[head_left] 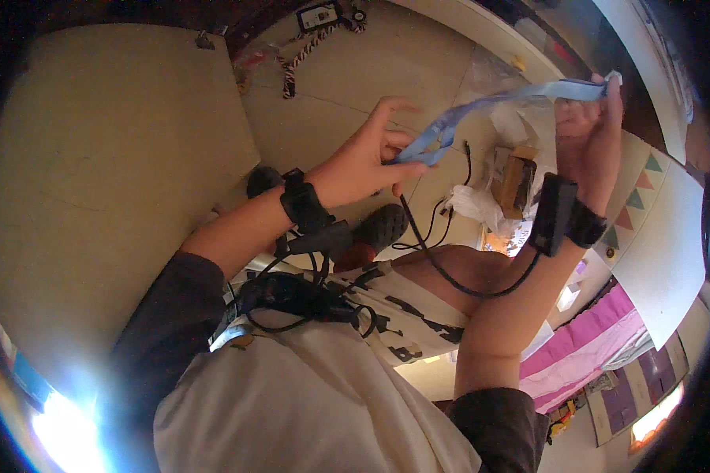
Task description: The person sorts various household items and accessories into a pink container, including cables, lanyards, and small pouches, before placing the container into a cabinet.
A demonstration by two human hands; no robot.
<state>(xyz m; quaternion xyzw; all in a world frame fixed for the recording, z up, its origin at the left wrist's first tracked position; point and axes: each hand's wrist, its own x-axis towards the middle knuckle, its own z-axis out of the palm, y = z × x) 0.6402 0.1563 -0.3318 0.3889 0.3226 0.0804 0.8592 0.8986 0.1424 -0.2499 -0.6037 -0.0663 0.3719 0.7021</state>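
Note:
A light-blue fabric strap (501,98) runs slackly between my two hands, bending in the middle. The fingers of my left hand (363,162) pinch its lower-left end, where the strap is folded or bunched. Farther up and to the right, my right hand (590,130) grips the other end near a small whitish piece (613,77) at the fingertips. Black straps with small dark devices circle both wrists. A black cable (457,285) loops between the devices in front of my lap.
A beige panel (126,134) fills the left side. On the tiled floor lie a striped braided rope (300,63), an open cardboard box (515,185) and crumpled clear plastic (475,202). My dark shoe (382,225) shows below my left hand. A white sheet with bunting (659,236) and pink fabric (580,339) are at right.

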